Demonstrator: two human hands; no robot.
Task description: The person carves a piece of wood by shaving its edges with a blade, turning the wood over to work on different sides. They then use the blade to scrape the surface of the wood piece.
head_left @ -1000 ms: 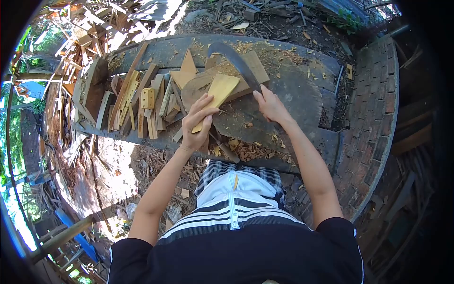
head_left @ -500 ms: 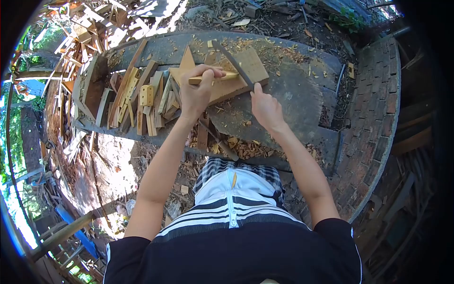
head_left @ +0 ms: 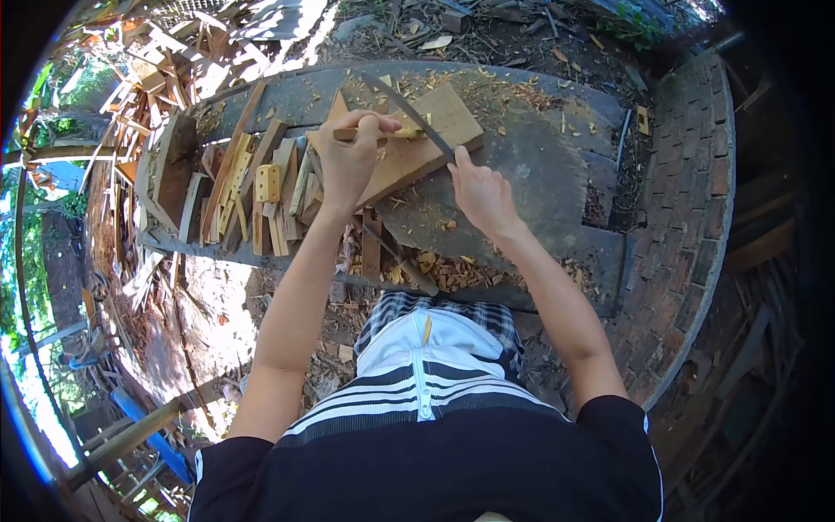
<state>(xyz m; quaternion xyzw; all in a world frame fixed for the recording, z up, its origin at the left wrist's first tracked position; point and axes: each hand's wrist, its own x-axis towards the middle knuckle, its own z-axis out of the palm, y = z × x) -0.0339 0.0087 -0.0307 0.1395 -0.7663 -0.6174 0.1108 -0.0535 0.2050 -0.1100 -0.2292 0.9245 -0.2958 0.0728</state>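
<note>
My left hand (head_left: 350, 165) is closed around a thin yellow wooden stick (head_left: 409, 130), holding it above a thick wooden block (head_left: 448, 117). My right hand (head_left: 483, 190) grips the near end of a long dark knife (head_left: 402, 106), whose handle is hidden in my fingers. The blade slants up and to the left, crossing the far end of the stick. Part of a pointed piece of light wood (head_left: 337, 106) shows behind my left hand.
Left of my hands, wood offcuts (head_left: 239, 174) and a yellow block with holes (head_left: 268, 183) lie on the dark worktable (head_left: 544, 187). Shavings are scattered over it. A brick ledge (head_left: 683, 191) runs along the right, and scrap wood (head_left: 152, 78) is piled at the far left.
The knife blade has shifted left across the stick, its tip farther left. Both hands have moved slightly left and up, the stick with them. The whole view has shifted a little too.
</note>
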